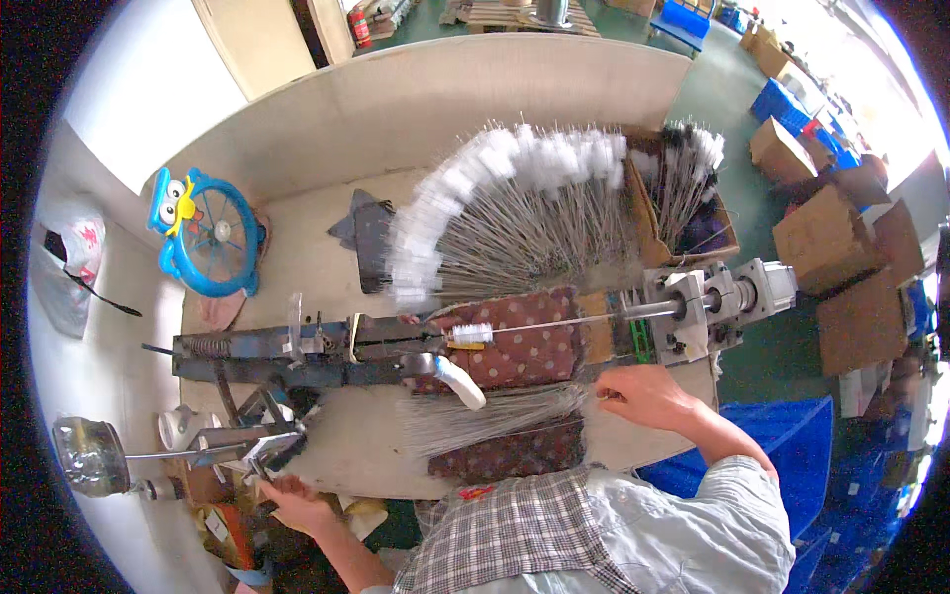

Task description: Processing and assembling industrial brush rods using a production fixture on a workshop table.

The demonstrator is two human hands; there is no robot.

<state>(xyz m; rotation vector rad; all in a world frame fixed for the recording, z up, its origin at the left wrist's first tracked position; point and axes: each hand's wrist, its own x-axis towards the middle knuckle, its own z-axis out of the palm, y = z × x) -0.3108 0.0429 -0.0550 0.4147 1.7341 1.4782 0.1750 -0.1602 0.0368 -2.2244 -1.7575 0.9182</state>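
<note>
Your right hand (645,394) is hanging near the right end of a bunch of thin wires (500,416). Its fingers are curling in, but you can't tell from here if they are pinching anything. Your left hand (299,507) is reaching to the low left side, by a metal arm (252,445) with a long rod. Its fingers are pointing at the bottom of that arm, and it is too small to tell if they are gripping it.

The white brush (470,334) is sitting in the middle, above a brown spotted cloth (539,342). A thin metal rod (554,321) is running from it, to the right, into the silver machine (685,309). A bent white handle (460,382) is sticking out just below the brush. The wires are lying on your side of the cloth, in front of your tummy.

Behind the machine, a big pile of brushes (524,223) is spreading out like a fan on the table (287,272), with its white ends pointing away from you. More brushes are standing in a cardboard box (698,249) beside the pile. A blue toy-like fan (223,231) is standing at the far left.
</note>
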